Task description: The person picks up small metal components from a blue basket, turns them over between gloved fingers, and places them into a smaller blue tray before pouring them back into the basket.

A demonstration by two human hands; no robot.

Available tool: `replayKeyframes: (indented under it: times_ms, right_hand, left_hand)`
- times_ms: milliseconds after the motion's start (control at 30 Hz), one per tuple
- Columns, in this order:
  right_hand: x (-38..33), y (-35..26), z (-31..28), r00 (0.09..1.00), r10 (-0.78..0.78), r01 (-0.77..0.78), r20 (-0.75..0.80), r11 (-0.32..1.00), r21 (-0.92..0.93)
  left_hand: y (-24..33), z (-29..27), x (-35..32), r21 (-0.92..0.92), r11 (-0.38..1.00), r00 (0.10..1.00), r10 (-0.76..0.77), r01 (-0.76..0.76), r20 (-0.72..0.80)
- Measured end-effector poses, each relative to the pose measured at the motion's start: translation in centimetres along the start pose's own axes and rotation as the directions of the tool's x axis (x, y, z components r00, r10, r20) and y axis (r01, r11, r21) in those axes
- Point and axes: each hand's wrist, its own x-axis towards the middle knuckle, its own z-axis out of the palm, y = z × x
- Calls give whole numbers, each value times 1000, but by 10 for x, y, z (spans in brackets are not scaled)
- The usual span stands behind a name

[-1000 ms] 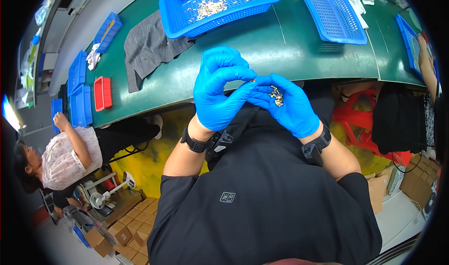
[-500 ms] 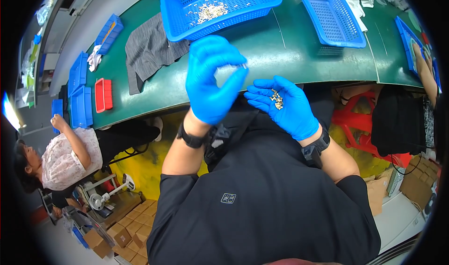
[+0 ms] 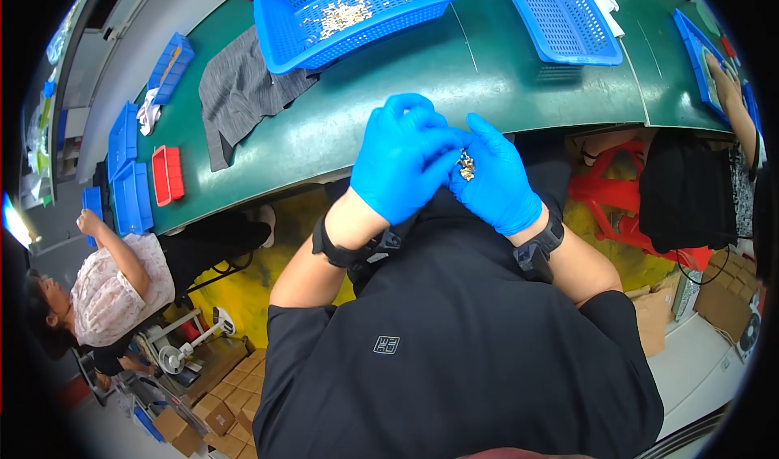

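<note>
Both hands wear blue gloves and meet above my lap, in front of the table edge. My right hand (image 3: 501, 185) is cupped palm up, with a small heap of brass-coloured metal parts (image 3: 466, 167) lying in it. Over that palm, my left hand (image 3: 403, 160) bends in with thumb and fingers closed at the heap. Whatever its fingertips pinch is hidden. Beyond my hands, a blue perforated basket (image 3: 389, 44) on the table holds a scatter of similar small pale-gold parts (image 3: 344, 17).
A second blue basket (image 3: 568, 47) stands farther right on the green table (image 3: 535, 106). Grey cloth (image 3: 243, 90) lies left of the first basket, near a red bin (image 3: 168, 175) and several blue bins. One person (image 3: 122, 285) sits at left; another's arm (image 3: 726, 90) reaches in at right.
My left hand has come down and right, from held apart with thumb and finger raised to fingertips at the right palm. The right hand stays cupped around the parts.
</note>
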Motion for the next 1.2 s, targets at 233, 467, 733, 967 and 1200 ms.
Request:
replayKeyframes:
  times_ms: [233, 467, 733, 967, 1200]
  right_hand:
    - [-2, -1, 3, 990, 49, -44, 133, 998, -45]
    - [0, 1, -1, 991, 23, -15, 131, 998, -64]
    - [-2, 5, -2, 982, -16, 36, 187, 994, -108]
    - [-7, 3, 7, 999, -18, 25, 51, 990, -142]
    - [0, 6, -13, 978, -1, 20, 207, 996, -87]
  left_hand:
    - [4, 14, -21, 145, 989, 997, 19, -29, 72]
    - [12, 17, -19, 76, 984, 983, -169, 163, 78]
    - [7, 14, -18, -52, 973, 966, -218, 227, 140]
    - [14, 19, -19, 60, 976, 968, -216, 210, 129]
    - [9, 13, -17, -86, 944, 928, -293, 320, 232]
